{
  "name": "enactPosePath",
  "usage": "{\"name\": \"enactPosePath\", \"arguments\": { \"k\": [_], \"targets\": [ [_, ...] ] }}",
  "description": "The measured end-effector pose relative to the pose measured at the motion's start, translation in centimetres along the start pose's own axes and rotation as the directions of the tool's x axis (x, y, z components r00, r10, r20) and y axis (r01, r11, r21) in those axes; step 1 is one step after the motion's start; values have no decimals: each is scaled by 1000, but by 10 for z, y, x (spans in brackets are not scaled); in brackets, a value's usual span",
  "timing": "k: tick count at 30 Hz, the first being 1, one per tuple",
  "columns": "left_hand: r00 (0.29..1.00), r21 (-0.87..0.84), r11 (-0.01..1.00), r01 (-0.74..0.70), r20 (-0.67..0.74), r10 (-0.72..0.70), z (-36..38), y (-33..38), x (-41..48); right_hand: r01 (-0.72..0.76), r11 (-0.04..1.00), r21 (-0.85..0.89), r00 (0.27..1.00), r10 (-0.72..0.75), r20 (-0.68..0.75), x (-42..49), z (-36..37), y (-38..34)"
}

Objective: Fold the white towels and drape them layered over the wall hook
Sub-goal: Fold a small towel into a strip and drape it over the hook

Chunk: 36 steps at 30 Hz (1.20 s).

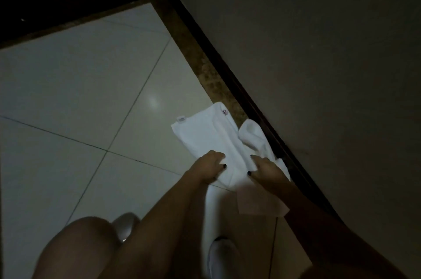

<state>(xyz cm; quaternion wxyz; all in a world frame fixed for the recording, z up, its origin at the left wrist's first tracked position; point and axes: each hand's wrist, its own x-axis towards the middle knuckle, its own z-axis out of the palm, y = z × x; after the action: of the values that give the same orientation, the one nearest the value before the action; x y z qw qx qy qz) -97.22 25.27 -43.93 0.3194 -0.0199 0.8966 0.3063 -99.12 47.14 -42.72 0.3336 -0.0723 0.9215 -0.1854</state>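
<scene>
Towel [202,132] lies part-folded on the floor [91,96], just beside the dark skirting board [248,100]. The left hand [209,167] curls over its near edge. The right hand [265,168] rests on cloth nearer the skirting, grip unclear. Likely light, limp cloth, best lifted by its corners.

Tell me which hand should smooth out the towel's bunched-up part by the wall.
Right, probably. The right hand holds the towel on its wall side, just beside the bunched part; the left hand holds the open-floor side, farther off.
</scene>
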Motion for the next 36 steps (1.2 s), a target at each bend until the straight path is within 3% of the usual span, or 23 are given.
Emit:
{"name": "enactPosePath", "arguments": {
  "k": [2, 6, 13, 16, 18, 20, 25, 30, 36],
  "targets": [
    [1000, 18, 1000, 26, 7, -26, 14, -1, 6, -2, 998, 57, 998, 5, -65, 1, 15, 10],
    [998, -130, 990, 58, -13, -60, 23, -7, 7, 28, 979, 204, 979, 14, -202, 0, 25, 11],
    [998, -381, 923, -61, -19, 58, -14, -5, -24, 121, 911, 395, 956, 0, -295, -21, -19, -34],
    [998, -285, 956, -70, -15, 69, -28, 4, -30, 149, 881, 450, 942, 12, -335, -20, -49, -58],
    [996, -164, 985, -58, 59, 68, -25, 6, -29, 155, 861, 485, 938, 26, -346, -17, -62, -68],
    [983, -29, 988, -150, 104, 153, -20, 5, -28, 155, 866, 475, 936, 25, -350, -12, -67, -74],
    [981, 27, 989, -144, 132, 140, 17, -13, -18, 169, 865, 473, 924, 28, -382, 2, -60, -68],
    [981, 164, 978, -125, -129, 147, 55, -23, -14, 101, 873, 476, 916, 105, -387, 7, -45, -53],
    [932, 67, 973, -223, -278, 233, 47, -31, -16, 80, 877, 474, 895, 146, -422, 8, -43, -44]
  ]
}}
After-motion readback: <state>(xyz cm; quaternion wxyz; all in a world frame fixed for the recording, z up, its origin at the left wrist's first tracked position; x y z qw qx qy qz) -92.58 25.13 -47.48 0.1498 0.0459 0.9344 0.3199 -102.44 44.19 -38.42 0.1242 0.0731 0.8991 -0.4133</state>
